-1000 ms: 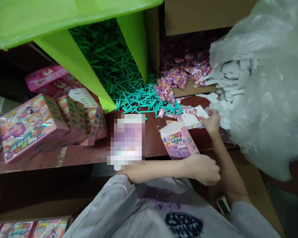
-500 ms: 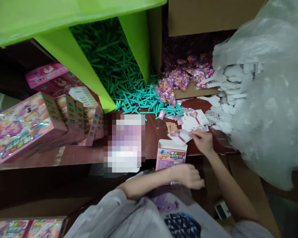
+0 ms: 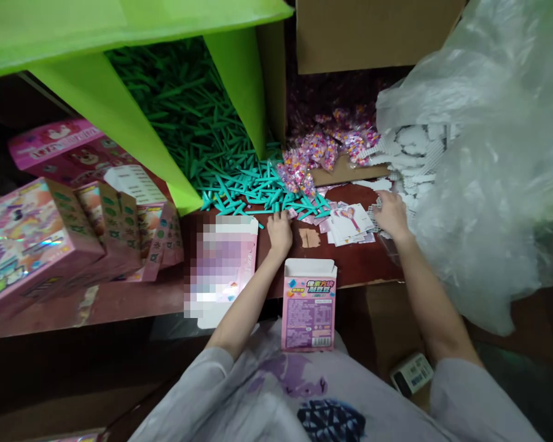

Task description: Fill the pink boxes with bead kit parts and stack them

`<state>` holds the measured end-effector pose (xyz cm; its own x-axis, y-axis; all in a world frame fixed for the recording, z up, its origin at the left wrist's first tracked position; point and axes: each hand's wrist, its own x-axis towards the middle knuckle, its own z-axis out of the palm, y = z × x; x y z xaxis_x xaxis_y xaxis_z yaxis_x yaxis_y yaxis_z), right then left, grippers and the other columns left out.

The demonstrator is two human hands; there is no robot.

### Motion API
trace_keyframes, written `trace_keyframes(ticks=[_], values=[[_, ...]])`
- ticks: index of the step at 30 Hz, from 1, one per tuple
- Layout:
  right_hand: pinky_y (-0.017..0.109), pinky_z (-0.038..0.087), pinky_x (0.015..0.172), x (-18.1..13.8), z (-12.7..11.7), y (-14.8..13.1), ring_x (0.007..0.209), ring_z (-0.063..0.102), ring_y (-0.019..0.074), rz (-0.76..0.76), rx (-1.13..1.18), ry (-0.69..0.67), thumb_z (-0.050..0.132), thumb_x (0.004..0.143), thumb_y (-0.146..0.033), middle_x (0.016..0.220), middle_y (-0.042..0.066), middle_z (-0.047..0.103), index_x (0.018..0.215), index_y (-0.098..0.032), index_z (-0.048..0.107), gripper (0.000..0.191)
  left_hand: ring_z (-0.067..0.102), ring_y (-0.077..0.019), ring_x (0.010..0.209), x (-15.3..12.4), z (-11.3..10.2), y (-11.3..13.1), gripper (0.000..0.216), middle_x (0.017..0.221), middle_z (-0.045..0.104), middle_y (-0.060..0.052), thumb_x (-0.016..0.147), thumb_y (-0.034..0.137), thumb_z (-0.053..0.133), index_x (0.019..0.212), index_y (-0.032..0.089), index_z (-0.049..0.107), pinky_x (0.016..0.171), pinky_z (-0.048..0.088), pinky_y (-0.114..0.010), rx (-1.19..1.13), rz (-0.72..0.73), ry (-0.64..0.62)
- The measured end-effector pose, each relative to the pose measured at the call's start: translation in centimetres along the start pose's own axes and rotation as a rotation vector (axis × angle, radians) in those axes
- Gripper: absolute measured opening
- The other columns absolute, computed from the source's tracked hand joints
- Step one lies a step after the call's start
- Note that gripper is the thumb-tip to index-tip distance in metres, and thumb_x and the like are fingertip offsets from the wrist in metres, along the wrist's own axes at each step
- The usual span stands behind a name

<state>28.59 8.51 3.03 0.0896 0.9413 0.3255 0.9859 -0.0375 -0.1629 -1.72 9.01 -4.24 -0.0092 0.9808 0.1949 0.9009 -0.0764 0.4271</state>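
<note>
A small pink box (image 3: 308, 305) stands with its top flaps open, leaning between the table edge and my lap; neither hand touches it. My left hand (image 3: 279, 229) reaches to the near edge of the teal plastic sticks (image 3: 258, 190), fingers curled down onto them. My right hand (image 3: 389, 215) rests on the white grid pieces (image 3: 415, 159) spilling from the clear plastic bag (image 3: 493, 184), fingers bent over one. A stack of printed cards (image 3: 348, 222) lies between my hands.
A green carton (image 3: 120, 110) holds the teal sticks. Small bags of pink beads (image 3: 322, 147) spill from a brown carton (image 3: 373, 31). Pink boxes (image 3: 37, 233) are piled at the left on the dark red table (image 3: 133, 294). A flattened pink box (image 3: 225, 258) lies near my left arm.
My left hand let go of the pink box and moved up to the teal sticks. My right hand left the box opening, where it held a card, and went to the white grid pieces.
</note>
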Motion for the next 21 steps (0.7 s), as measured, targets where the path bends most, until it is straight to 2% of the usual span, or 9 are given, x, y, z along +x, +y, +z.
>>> trace_keyframes(ticks=[3,6,8,11,13,16,17,19,21], values=[[0.046,0.036,0.091,3.9,0.9,2.1,0.112,0.047,0.0334,0.077,-0.191,-0.101,0.052,0.084,-0.027,0.123,0.020,0.057,0.128,-0.009,0.052,0.048,0.053,-0.0342,0.103,-0.7,-0.3,0.3,0.037,0.110,0.060,-0.020,0.091,0.013,0.033,0.121,0.009,0.054,0.086,0.041,-0.049,0.059,-0.066,-0.004],[0.050,0.033,0.092,6.1,2.2,2.1,0.115,0.042,0.0354,0.084,-0.296,-0.152,0.059,0.081,-0.028,0.129,0.020,0.052,0.134,-0.011,0.046,0.057,0.053,-0.0335,0.104,-0.4,-0.9,0.0,0.037,0.106,0.059,-0.024,0.082,0.003,0.037,0.116,0.003,0.053,0.088,0.041,-0.048,0.007,-0.060,-0.064],[0.050,0.030,0.092,7.1,2.5,1.9,0.113,0.042,0.0346,0.066,-0.358,-0.223,0.059,0.082,-0.028,0.122,0.021,0.055,0.125,-0.008,0.055,0.048,0.055,-0.0304,0.102,-0.2,-1.8,-0.7,0.040,0.107,0.057,-0.024,0.073,-0.004,0.041,0.111,0.002,0.052,0.088,0.043,-0.044,-0.103,-0.065,-0.086],[0.045,0.030,0.091,8.3,1.9,1.8,0.109,0.043,0.0305,-0.050,-0.418,-0.329,0.054,0.083,-0.023,0.110,0.021,0.059,0.103,-0.006,0.066,0.029,0.057,-0.0235,0.097,-1.3,-4.2,-2.1,0.041,0.105,0.057,-0.015,0.068,-0.006,0.044,0.104,0.009,0.054,0.086,0.045,-0.036,-0.382,-0.022,-0.023],[0.042,0.031,0.088,8.9,1.2,1.3,0.105,0.045,0.0286,-0.146,-0.424,-0.273,0.052,0.082,-0.021,0.110,0.020,0.058,0.102,-0.006,0.066,0.029,0.057,-0.0199,0.093,-3.2,-5.9,-2.8,0.033,0.099,0.058,-0.009,0.073,-0.002,0.044,0.099,0.015,0.055,0.083,0.046,-0.032,-0.542,0.049,0.051],[0.040,0.031,0.087,9.7,0.6,-1.3,0.104,0.046,0.0291,-0.250,-0.384,-0.073,0.046,0.081,-0.018,0.112,0.019,0.058,0.111,-0.007,0.061,0.035,0.055,-0.0164,0.084,-6.6,-7.8,-3.0,0.022,0.088,0.058,-0.004,0.081,0.004,0.042,0.092,0.018,0.055,0.077,0.045,-0.029,-0.653,0.061,0.182],[0.040,0.031,0.088,10.0,0.8,-2.7,0.105,0.046,0.0293,-0.279,-0.357,-0.043,0.044,0.082,-0.018,0.111,0.018,0.059,0.113,-0.008,0.059,0.036,0.055,-0.0155,0.082,-7.6,-8.2,-2.9,0.020,0.086,0.057,-0.003,0.083,0.005,0.042,0.091,0.018,0.054,0.075,0.045,-0.028,-0.680,0.051,0.205],[0.042,0.028,0.092,10.9,1.8,-5.9,0.106,0.048,0.0304,-0.294,-0.323,-0.046,0.043,0.084,-0.022,0.108,0.017,0.061,0.122,-0.009,0.054,0.041,0.055,-0.0143,0.081,-8.8,-8.5,-2.5,0.018,0.086,0.057,-0.003,0.084,0.006,0.043,0.092,0.018,0.054,0.074,0.045,-0.027,-0.746,0.104,0.143],[0.047,0.024,0.096,12.0,3.1,-8.9,0.106,0.050,0.0328,-0.238,-0.342,-0.076,0.047,0.085,-0.033,0.103,0.018,0.064,0.132,-0.006,0.044,0.054,0.056,-0.0141,0.085,-9.3,-8.3,-2.2,0.022,0.090,0.057,-0.003,0.082,0.003,0.043,0.095,0.018,0.054,0.076,0.047,-0.026,-0.784,0.246,-0.015]])
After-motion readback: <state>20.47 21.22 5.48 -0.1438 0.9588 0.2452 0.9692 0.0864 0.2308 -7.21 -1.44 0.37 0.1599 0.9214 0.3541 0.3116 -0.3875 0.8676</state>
